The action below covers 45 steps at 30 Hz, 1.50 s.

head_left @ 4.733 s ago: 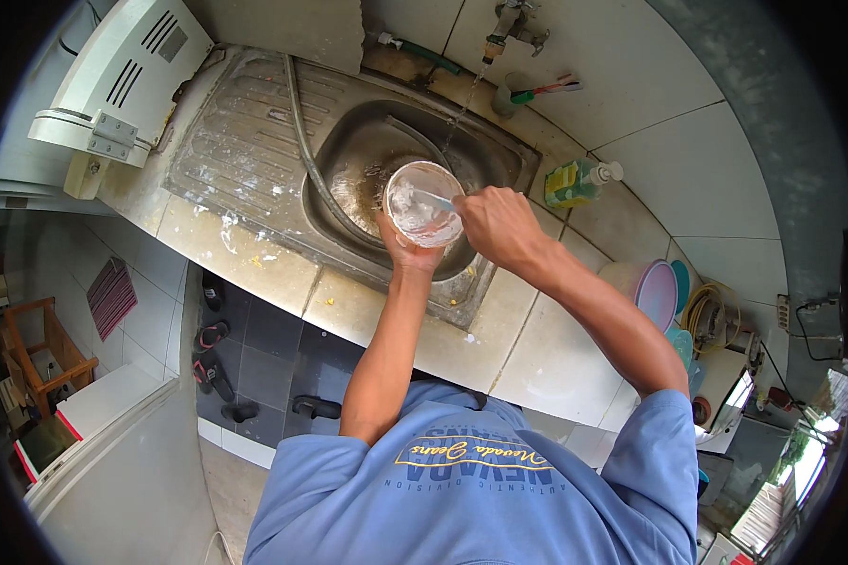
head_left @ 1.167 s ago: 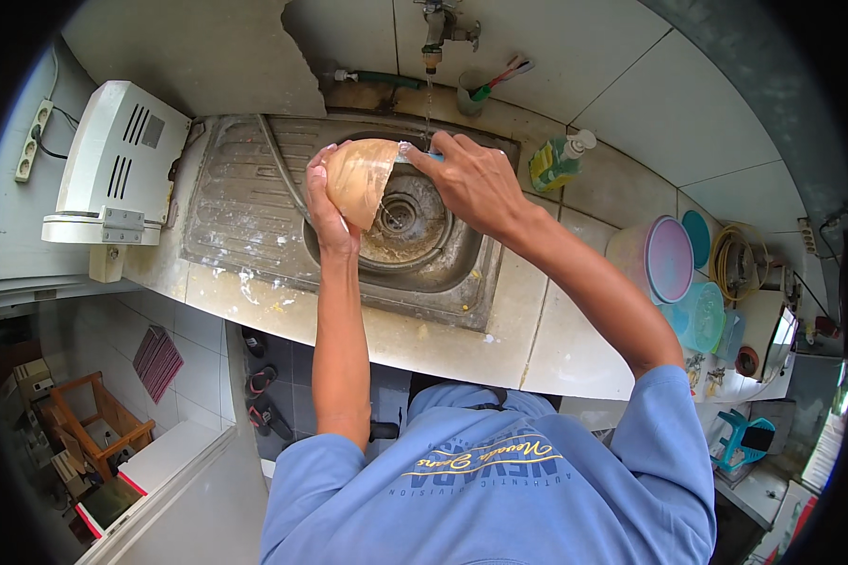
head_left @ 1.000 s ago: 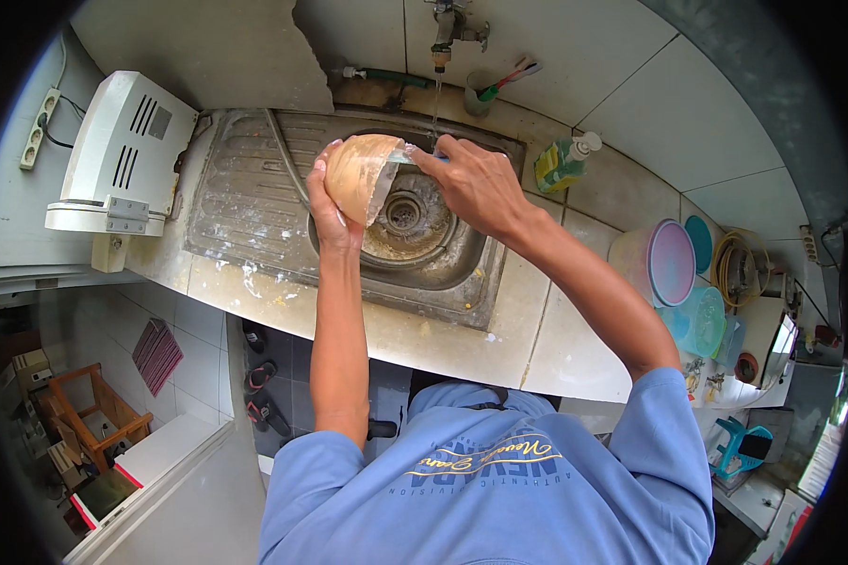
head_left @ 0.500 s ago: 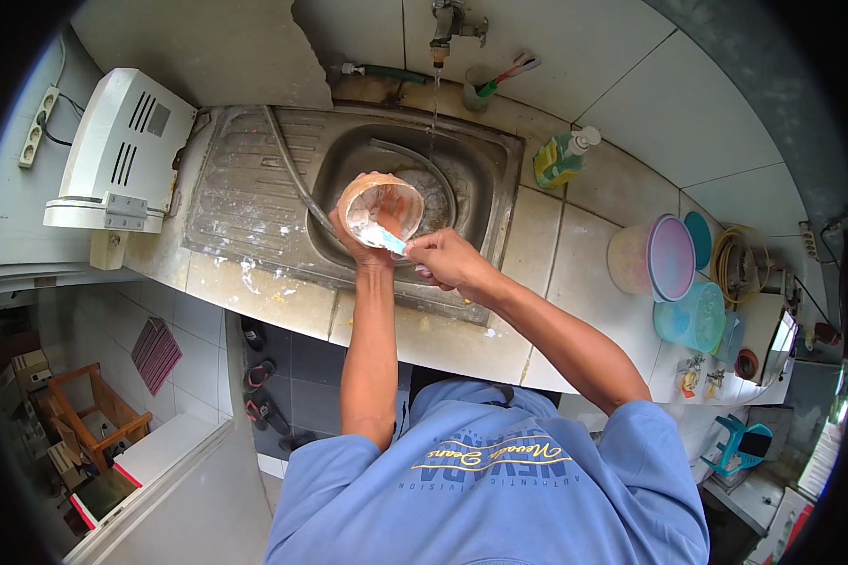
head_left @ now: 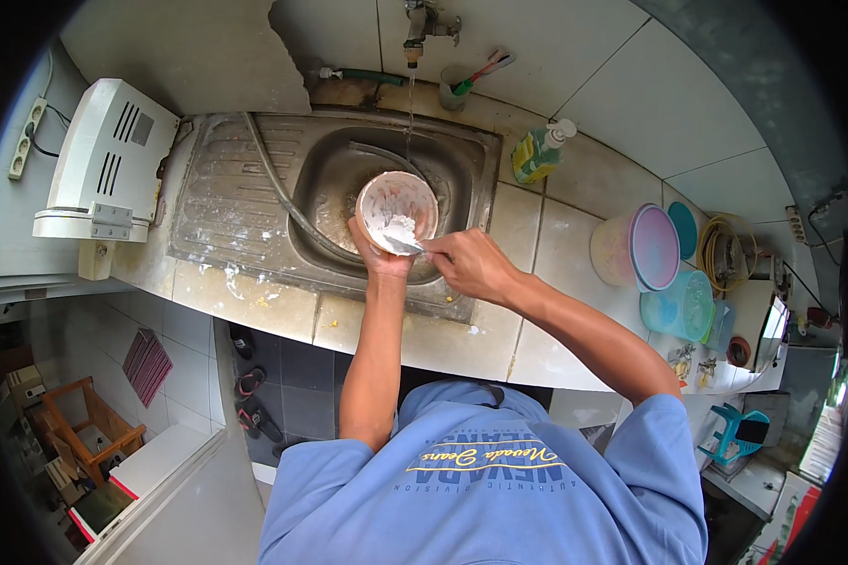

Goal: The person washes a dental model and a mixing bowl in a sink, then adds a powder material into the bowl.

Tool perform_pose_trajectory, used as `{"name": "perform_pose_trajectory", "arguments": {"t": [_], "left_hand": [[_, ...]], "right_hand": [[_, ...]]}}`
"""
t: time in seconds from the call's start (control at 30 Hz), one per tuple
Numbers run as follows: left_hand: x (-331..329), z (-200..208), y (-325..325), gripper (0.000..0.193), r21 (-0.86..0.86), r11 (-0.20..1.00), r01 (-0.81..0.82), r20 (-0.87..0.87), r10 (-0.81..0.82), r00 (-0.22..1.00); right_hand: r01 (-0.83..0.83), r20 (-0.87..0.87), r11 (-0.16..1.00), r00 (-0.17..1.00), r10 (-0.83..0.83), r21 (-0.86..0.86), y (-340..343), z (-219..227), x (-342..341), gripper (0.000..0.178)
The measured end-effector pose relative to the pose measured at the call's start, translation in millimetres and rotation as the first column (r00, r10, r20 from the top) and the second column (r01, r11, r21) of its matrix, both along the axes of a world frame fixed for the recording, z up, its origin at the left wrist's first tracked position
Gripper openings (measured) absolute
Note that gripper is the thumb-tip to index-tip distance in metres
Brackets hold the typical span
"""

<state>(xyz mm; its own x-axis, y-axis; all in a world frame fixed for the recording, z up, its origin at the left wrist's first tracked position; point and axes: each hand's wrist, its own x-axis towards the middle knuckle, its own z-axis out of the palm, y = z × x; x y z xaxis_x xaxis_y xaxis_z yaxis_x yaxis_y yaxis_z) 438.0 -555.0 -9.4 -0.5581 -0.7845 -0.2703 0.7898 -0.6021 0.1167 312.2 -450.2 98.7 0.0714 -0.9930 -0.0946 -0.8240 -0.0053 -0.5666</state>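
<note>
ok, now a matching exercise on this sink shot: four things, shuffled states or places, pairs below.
1. left hand
2. right hand
3. tap
4. pump bottle

A. gripping a small tool
B. on the counter, right of the sink
C. holding the bowl
D. running water

Pairs: 1-C, 2-A, 3-D, 4-B
</note>
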Motion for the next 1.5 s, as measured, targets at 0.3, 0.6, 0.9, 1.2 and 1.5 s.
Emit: {"name": "perform_pose_trajectory", "arguments": {"t": [0.3,0.6,0.9,1.2,1.5], "left_hand": [[-7,13,10,0.051,0.028,0.999,0.036,-0.001,-0.036,0.999],[-13,-5,24,0.062,0.042,0.997,0.068,0.078,-0.071,0.994],[-14,-16,30,0.053,0.083,0.994,0.069,0.089,-0.077,0.993],[-17,-23,33,0.053,0.098,0.99,0.1,0.155,-0.114,0.981],[-24,-10,47,0.053,0.048,0.989,0.137,0.061,-0.14,0.988]], "right_hand": [[0.111,-0.142,0.994,0.984,-0.11,-0.004,32,14,5,0.026],[0.17,-0.099,0.984,0.98,-0.175,-0.062,30,19,-13,0.034],[0.21,0.324,0.93,0.895,-0.307,0.302,25,11,-20,0.028],[0.104,0.215,0.953,0.962,-0.169,0.284,48,-9,-8,0.031],[0.03,-0.455,0.987,0.885,-0.1,-0.158,45,-8,-50,0.035]]}}
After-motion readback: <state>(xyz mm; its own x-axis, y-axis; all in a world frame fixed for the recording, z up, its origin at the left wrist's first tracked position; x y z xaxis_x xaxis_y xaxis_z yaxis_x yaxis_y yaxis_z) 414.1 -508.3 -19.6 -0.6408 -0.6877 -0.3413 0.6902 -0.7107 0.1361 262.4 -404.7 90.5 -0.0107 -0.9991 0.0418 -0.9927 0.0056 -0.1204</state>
